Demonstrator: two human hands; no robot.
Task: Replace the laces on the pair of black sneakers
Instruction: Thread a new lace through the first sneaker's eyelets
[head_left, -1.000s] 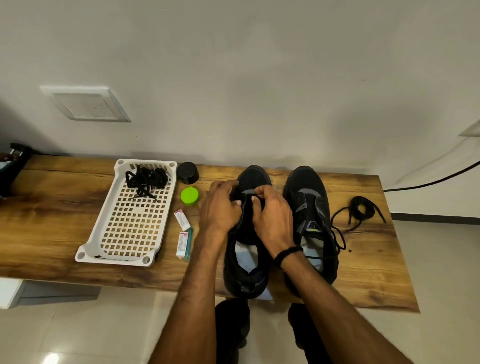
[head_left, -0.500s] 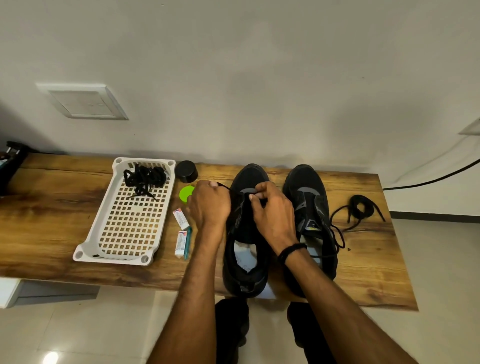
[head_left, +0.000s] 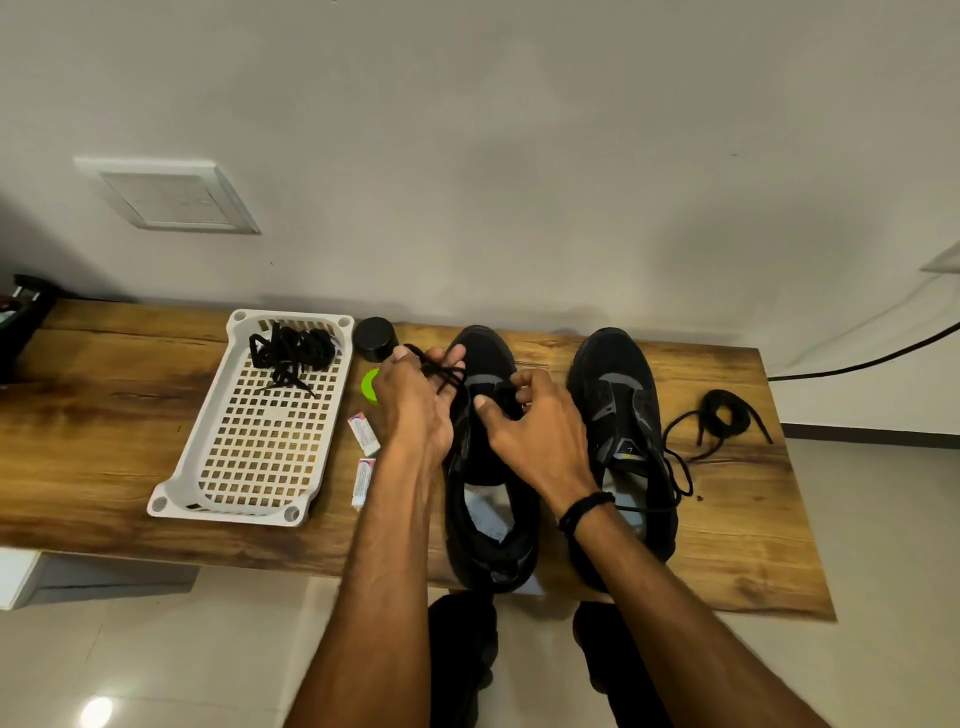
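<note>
- Logging from 9 o'clock of the shoes: white basket (head_left: 228, 514) on the wooden table (head_left: 104, 441), with a lace bundle (head_left: 293, 353) at its far end.
- Left hand (head_left: 415, 410): fingers curled round the black lace (head_left: 441, 371), drawn toward 10 o'clock off the left sneaker (head_left: 483, 519).
- Right hand (head_left: 535, 436): pinching that sneaker's eyelet row; tongue or lace, I cannot tell.
- Right sneaker (head_left: 623, 415): just beside, at 3 o'clock; loose lace (head_left: 722, 415) beyond it.
- Handling, my judgement: the lace is light, limp and slippery; take it near the tip.
- Change: half a second ago the left hand sat against the shoe; it has since pulled outward, strands showing.
</note>
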